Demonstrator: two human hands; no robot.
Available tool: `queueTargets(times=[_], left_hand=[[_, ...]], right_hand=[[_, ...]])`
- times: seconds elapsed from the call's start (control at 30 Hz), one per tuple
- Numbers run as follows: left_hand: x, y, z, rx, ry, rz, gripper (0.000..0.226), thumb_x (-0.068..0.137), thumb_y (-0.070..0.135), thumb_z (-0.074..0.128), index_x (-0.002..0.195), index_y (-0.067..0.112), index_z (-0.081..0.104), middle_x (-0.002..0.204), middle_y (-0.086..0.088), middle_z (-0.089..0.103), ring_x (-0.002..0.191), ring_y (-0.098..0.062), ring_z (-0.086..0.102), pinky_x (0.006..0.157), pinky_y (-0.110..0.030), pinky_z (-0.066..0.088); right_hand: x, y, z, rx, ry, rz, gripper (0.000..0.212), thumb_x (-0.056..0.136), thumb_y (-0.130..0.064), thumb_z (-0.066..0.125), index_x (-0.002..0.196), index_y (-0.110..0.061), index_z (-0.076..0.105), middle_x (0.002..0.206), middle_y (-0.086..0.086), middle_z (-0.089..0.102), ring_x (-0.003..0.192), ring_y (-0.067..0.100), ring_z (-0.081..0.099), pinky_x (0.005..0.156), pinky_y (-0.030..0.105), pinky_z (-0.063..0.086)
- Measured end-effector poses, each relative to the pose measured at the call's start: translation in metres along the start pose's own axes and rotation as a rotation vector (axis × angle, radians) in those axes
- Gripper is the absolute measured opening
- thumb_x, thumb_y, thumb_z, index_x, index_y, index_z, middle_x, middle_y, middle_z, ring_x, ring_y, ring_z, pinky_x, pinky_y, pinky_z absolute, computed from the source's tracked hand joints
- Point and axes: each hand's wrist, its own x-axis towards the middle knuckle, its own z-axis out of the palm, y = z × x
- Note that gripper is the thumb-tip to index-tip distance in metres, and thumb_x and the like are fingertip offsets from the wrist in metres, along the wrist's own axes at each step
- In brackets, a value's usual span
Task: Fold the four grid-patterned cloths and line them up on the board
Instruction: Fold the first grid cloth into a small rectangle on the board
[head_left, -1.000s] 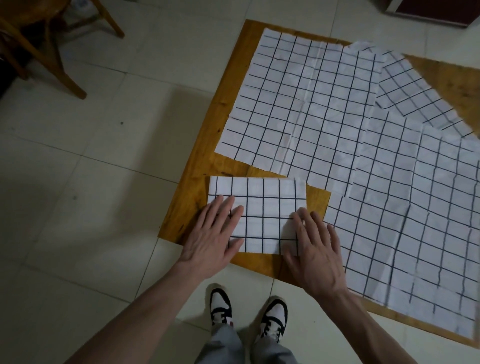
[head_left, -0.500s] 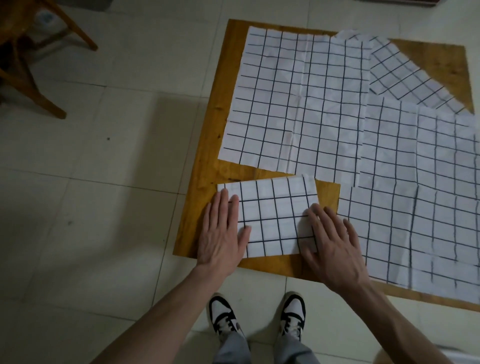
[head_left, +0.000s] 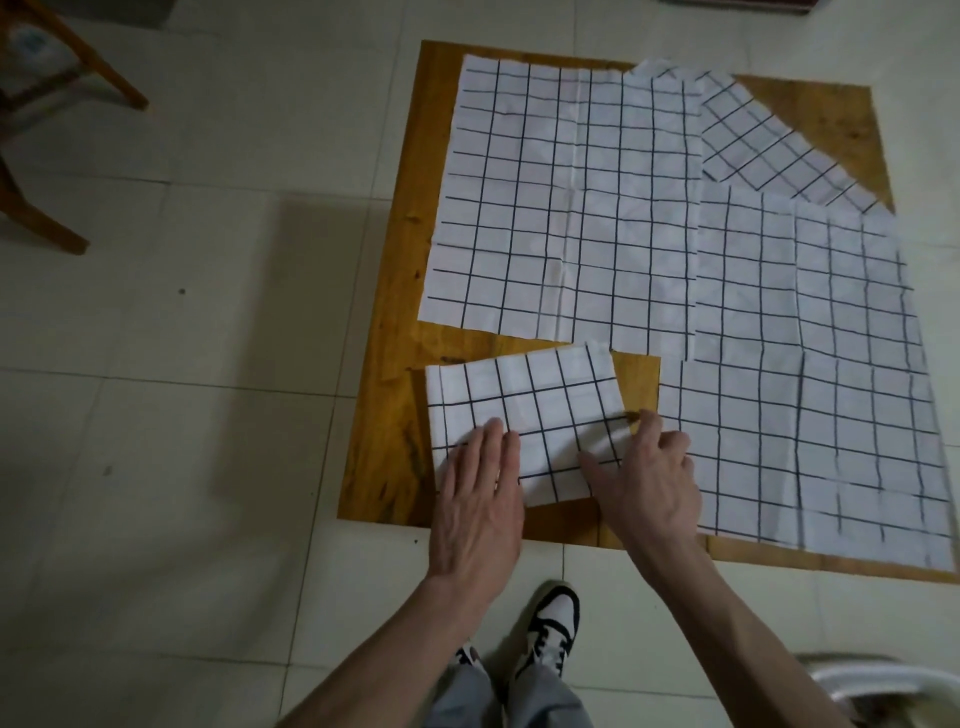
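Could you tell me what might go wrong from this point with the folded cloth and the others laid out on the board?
1. The folded cloth lies skewed to the board edge, so the line-up may start crooked unless the left hand and right hand square it.
2. It sits beside the right unfolded cloth; sliding it could catch that edge.
3. The three unfolded cloths overlap, so lifting the large left cloth might drag the back corner cloth.

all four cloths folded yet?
No: only one folded cloth lies near the board's front edge under both hands, while three others are spread open behind and beside it.
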Motion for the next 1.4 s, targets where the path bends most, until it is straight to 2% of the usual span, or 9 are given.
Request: queueTargets(times=[0.2,0.3,0.5,0.67,0.87,1.07,1.23,1.3,1.4], left_hand=[[0.000,-0.001,0.004,0.023,-0.058,-0.018,0.081,0.102,0.035,0.055,0.165,0.012,0.009,0.173,-0.013,0.007,0.160,-0.032,0.010,0.125,-0.053,0.025],[-0.001,-0.004,0.003,0.062,-0.047,-0.012,0.068,0.108,0.040,0.032,0.166,0.015,0.005,0.174,-0.011,0.005,0.160,-0.030,0.007,0.125,-0.057,0.019],[0.000,-0.002,0.000,0.038,-0.042,-0.024,0.063,0.107,0.041,0.019,0.165,0.017,0.014,0.173,-0.010,0.013,0.159,-0.031,0.014,0.123,-0.059,0.022],[0.001,-0.003,0.001,0.053,-0.056,-0.020,0.063,0.107,0.043,0.016,0.166,0.018,0.011,0.173,-0.009,0.011,0.159,-0.030,0.013,0.123,-0.059,0.022],[0.000,-0.005,0.000,0.022,-0.060,-0.015,0.064,0.108,0.046,0.014,0.166,0.018,0.013,0.174,-0.007,0.011,0.159,-0.029,0.013,0.124,-0.058,0.021],[-0.003,-0.009,-0.003,-0.090,-0.009,-0.009,0.068,0.109,0.054,0.024,0.164,0.015,0.020,0.173,-0.007,0.015,0.160,-0.026,0.009,0.127,-0.054,0.022],[-0.017,-0.023,-0.009,-0.094,0.071,-0.183,0.066,0.104,0.056,0.038,0.156,0.016,0.036,0.156,-0.010,0.042,0.137,-0.030,0.047,0.106,-0.047,0.047],[-0.023,-0.031,-0.008,-0.128,0.122,-0.224,0.060,0.104,0.050,0.044,0.154,0.017,0.037,0.147,-0.008,0.049,0.125,-0.028,0.051,0.097,-0.045,0.050],[-0.031,-0.042,-0.008,-0.245,0.174,-0.216,0.059,0.100,0.038,0.051,0.153,0.018,0.037,0.143,-0.006,0.053,0.124,-0.026,0.052,0.102,-0.044,0.049]], right_hand=[[0.006,-0.002,-0.004,0.044,-0.055,0.046,0.065,0.087,-0.057,0.071,0.124,-0.018,0.035,0.118,0.011,0.061,0.109,0.035,0.061,0.079,0.046,0.052],[0.008,0.000,-0.004,0.108,-0.088,0.046,0.055,0.088,-0.052,0.072,0.110,-0.021,0.033,0.111,0.009,0.065,0.108,0.037,0.060,0.082,0.049,0.055],[0.006,0.007,-0.004,0.139,-0.124,0.007,0.053,0.093,-0.045,0.066,0.131,-0.009,0.055,0.127,0.016,0.054,0.118,0.035,0.047,0.095,0.047,0.046],[0.002,0.015,-0.004,0.620,-0.126,-0.001,0.049,0.091,-0.021,0.076,0.130,-0.015,0.047,0.103,-0.003,0.058,0.091,0.017,0.062,0.068,0.024,0.050],[-0.010,0.012,-0.009,1.074,-0.146,0.092,0.037,0.092,-0.017,0.075,0.123,-0.021,0.056,0.102,-0.003,0.067,0.092,0.012,0.066,0.072,0.025,0.054],[-0.035,-0.004,-0.006,0.825,0.068,-0.332,0.004,0.101,-0.030,0.064,0.105,-0.030,0.066,0.084,-0.008,0.065,0.076,0.012,0.062,0.063,0.027,0.054],[-0.049,-0.017,0.010,0.546,0.229,-0.628,0.015,0.100,-0.021,0.063,0.112,-0.016,0.069,0.089,-0.009,0.055,0.077,0.009,0.055,0.063,0.024,0.049],[-0.052,-0.022,0.017,0.488,0.251,-0.707,0.021,0.100,-0.021,0.060,0.118,-0.013,0.068,0.094,-0.008,0.055,0.079,0.010,0.055,0.064,0.025,0.051],[-0.054,-0.033,0.027,0.443,0.270,-0.787,0.022,0.098,-0.017,0.065,0.119,-0.014,0.067,0.093,-0.007,0.055,0.077,0.010,0.053,0.060,0.027,0.051]])
